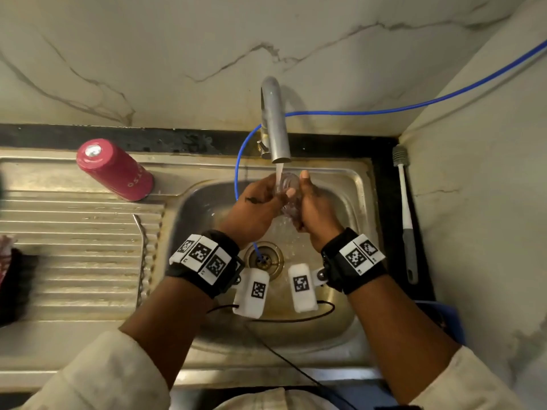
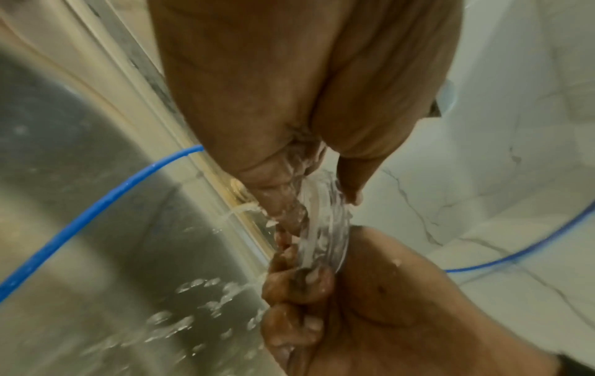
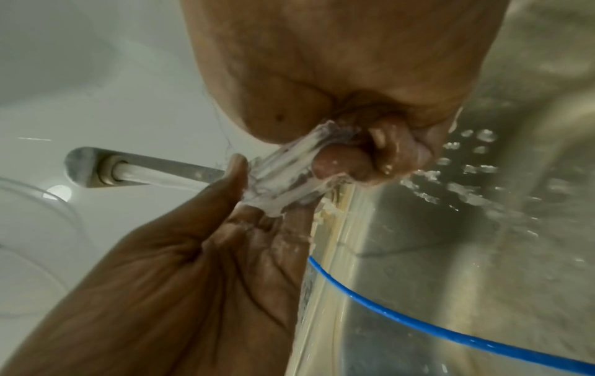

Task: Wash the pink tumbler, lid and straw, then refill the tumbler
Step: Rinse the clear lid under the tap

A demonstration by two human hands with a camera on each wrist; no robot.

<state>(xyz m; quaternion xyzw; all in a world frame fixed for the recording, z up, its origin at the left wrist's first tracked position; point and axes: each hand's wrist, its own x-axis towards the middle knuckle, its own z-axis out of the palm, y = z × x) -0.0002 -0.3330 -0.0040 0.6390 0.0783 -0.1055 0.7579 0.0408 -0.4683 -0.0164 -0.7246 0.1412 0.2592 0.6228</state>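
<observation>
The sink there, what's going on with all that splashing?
A person is rinsing the clear lid under the running tap. Both hands hold it in the stream: the left hand and the right hand each have a grip on its edges, over the steel sink. The pink tumbler stands upside down on the drainboard to the left, untouched. A long-handled brush lies on the counter to the right.

Tumbler (image 1: pixel 114 170) left of sink (image 1: pixel 352 184)
</observation>
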